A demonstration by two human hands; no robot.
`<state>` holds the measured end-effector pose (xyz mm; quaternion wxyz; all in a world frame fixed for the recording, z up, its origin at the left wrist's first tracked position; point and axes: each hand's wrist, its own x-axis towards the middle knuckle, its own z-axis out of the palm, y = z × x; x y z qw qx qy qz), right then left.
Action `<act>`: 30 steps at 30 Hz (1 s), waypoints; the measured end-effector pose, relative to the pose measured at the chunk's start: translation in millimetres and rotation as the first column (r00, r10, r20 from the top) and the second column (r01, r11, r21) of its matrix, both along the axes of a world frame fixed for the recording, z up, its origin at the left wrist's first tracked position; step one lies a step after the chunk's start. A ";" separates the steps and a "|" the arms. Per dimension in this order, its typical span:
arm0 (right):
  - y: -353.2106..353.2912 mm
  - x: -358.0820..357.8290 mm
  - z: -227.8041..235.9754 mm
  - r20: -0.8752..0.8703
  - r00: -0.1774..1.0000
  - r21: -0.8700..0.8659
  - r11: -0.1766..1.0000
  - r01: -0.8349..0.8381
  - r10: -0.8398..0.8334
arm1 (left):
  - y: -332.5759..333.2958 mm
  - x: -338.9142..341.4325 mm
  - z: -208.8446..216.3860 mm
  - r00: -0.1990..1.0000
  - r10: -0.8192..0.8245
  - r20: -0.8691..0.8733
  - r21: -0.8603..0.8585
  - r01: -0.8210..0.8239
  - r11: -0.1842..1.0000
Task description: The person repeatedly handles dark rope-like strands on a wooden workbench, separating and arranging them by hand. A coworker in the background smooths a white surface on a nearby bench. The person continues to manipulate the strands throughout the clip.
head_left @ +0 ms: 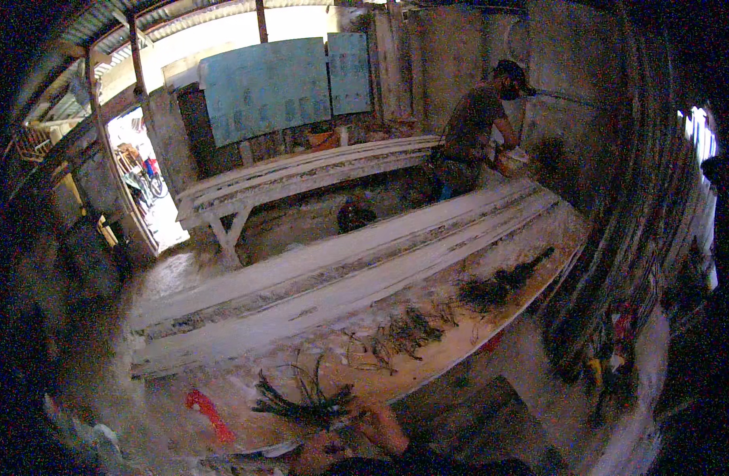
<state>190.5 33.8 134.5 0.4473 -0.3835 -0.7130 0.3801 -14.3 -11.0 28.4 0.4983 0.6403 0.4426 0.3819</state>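
My right hand (378,423) reaches in from the lower edge and closes on the end of a bundle of dark fibre strands (301,404). The bundle lies on the near end of a long dusty workbench (459,349). My left hand (313,458) sits low at the bottom edge, dim and partly cut off. It is close to a pale flat scrap (275,450), and its fingers cannot be made out. Two long white moulded strips (325,285) run along the bench beyond the bundle.
More fibre tufts (404,329) and a bigger dark clump (499,285) lie along the bench. A red tool (210,412) lies left of the bundle. Another person (475,135) works at the far end. A second bench (301,174) with strips stands behind, and a doorway (142,174) opens at the left.
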 end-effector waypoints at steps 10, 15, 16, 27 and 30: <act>0.8 -88.8 -26.5 -0.069 0.998 -0.260 0.966 -0.012 -0.006 | 24.1 -118.9 31.2 0.995 0.069 -0.071 -0.176 -0.081 0.981; 4.1 -145.1 -58.7 -0.353 0.872 -0.261 0.860 -0.440 0.339 | 45.2 -178.6 34.6 0.980 0.187 -0.062 -0.177 -0.195 0.965; 4.0 -154.3 -56.6 -0.410 0.815 -0.230 0.818 -0.527 0.410 | 49.9 -186.5 36.5 0.977 0.202 -0.063 -0.176 -0.210 0.962; 22.1 -146.3 10.1 -0.293 0.735 -0.125 0.737 -0.664 0.612 | 66.3 -179.8 34.8 0.976 0.209 -0.057 -0.186 -0.216 0.958; 40.7 -115.3 7.0 -0.230 0.760 -0.205 0.733 -0.649 0.608 | 75.8 -133.4 33.0 0.984 0.176 -0.039 -0.177 -0.180 0.968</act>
